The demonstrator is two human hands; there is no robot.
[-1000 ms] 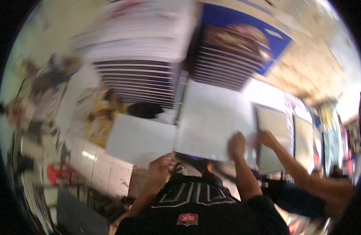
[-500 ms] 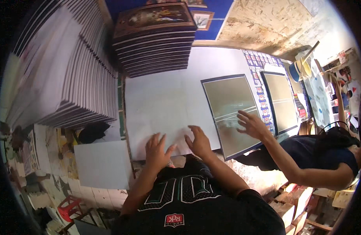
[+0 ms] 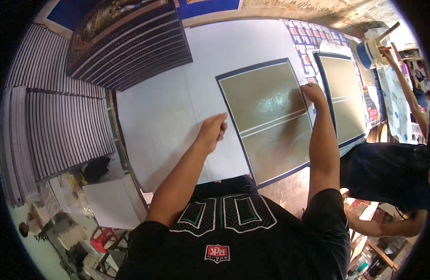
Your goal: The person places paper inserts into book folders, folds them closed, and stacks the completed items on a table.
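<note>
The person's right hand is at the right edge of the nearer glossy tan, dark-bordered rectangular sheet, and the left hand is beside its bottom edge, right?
Not quite: the head view shows the left hand beside the left edge of the glossy tan, dark-bordered sheet, not the bottom. The right hand is at its right edge, as stated.
</note>
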